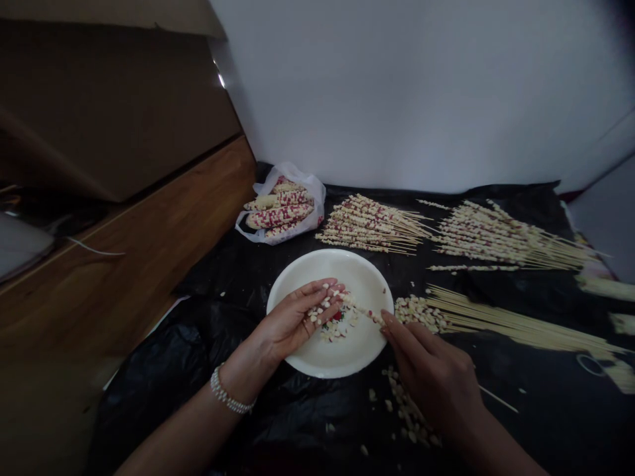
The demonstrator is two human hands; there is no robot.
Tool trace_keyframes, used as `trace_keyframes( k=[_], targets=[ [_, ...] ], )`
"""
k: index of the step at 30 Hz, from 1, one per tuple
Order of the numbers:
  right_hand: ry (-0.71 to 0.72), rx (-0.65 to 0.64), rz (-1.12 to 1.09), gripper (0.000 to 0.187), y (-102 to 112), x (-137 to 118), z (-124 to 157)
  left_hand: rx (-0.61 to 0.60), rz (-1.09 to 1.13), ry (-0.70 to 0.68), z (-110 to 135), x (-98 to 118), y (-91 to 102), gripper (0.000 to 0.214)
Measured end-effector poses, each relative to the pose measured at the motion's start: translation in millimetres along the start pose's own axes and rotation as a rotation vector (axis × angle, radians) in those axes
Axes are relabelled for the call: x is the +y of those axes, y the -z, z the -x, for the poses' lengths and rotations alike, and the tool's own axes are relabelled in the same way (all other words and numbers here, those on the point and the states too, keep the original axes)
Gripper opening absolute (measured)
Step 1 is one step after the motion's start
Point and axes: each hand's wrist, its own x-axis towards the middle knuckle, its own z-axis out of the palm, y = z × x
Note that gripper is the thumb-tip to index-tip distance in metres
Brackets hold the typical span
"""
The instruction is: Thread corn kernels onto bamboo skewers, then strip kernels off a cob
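Left hand (292,322) curled, cupping loose pale corn kernels (321,311); right hand (431,377) pinches a thin bamboo skewer (358,309) beside it (round white plate (364,277) underneath, probably to catch spills).

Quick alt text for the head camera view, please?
Two bare hands work a kernel-studded skewer over a white plate: the left hand cups the kernels, the right hand pinches the skewer. Behind lie red-speckled corn cobs in a plastic bag and piled threaded skewers on black plastic sheeting.
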Motion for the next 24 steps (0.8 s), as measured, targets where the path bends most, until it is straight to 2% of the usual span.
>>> trace_keyframes(
  k=[13, 24],
  targets=[
    [0.007, -0.021, 0.033, 0.033, 1.9, -1.3, -1.3, -0.075, -0.100, -0.032, 1.1, -3.7, 2.6, 0.023],
    [-0.007, -0.022, 0.035, 0.035, 0.0, -0.2, 0.1, -0.020, -0.047, -0.001, 1.3, -2.6, -0.5, 0.018]
  ],
)
